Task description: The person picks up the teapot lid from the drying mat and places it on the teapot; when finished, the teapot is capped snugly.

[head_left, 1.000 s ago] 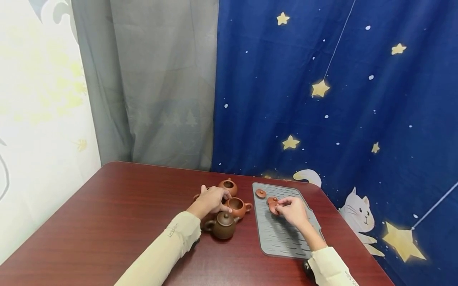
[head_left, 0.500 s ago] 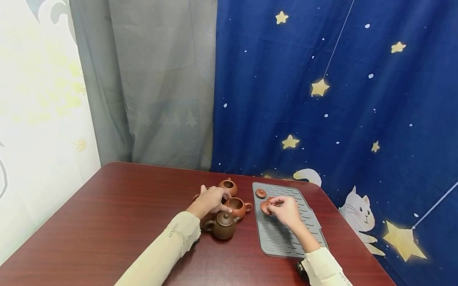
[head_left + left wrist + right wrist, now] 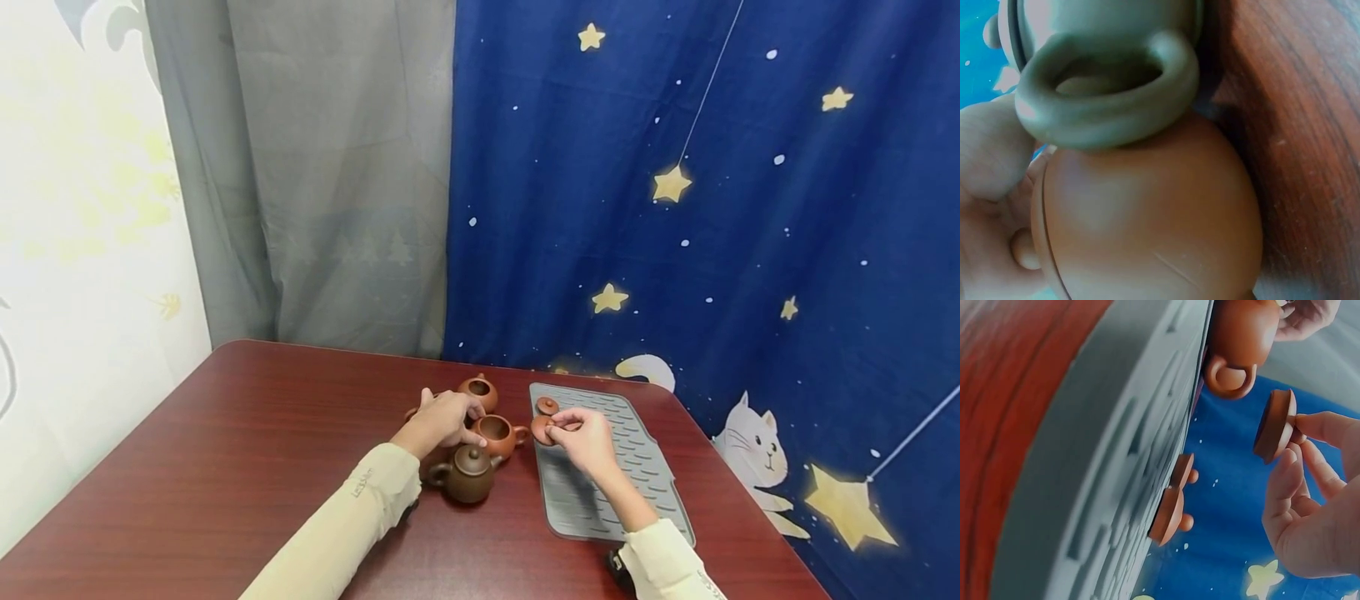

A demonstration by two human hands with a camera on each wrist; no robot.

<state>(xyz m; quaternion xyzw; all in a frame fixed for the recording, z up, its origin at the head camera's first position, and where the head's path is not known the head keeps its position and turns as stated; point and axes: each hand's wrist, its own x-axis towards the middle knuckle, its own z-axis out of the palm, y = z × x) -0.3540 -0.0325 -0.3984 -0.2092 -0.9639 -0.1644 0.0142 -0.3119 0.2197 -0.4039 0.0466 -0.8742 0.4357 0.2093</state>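
My right hand [image 3: 588, 442] pinches a reddish-brown teapot lid [image 3: 1275, 427] by its knob, lifted above the grey mat's left edge. To its left is a lidless reddish teapot [image 3: 497, 435], its handle pointing right. My left hand [image 3: 444, 417] holds that teapot, thumb and fingers spread around its left side; the spout is hidden. A dark brown lidded teapot [image 3: 467, 477] stands in front. Behind is another lidless teapot [image 3: 478, 390]. Under my left wrist, a brown lidded teapot [image 3: 1154, 212] is mostly covered in the head view.
Two small lids [image 3: 1167, 515] lie on the grey ridged mat [image 3: 577, 500], one partly behind my right hand in the head view. The dark red wooden table [image 3: 262, 433] spreads to the left. A blue star-patterned curtain [image 3: 570, 208] hangs behind it.
My right hand has carried the pinched lid leftward across the mat, toward the lidless teapot. My left hand and the teapots have stayed in place.
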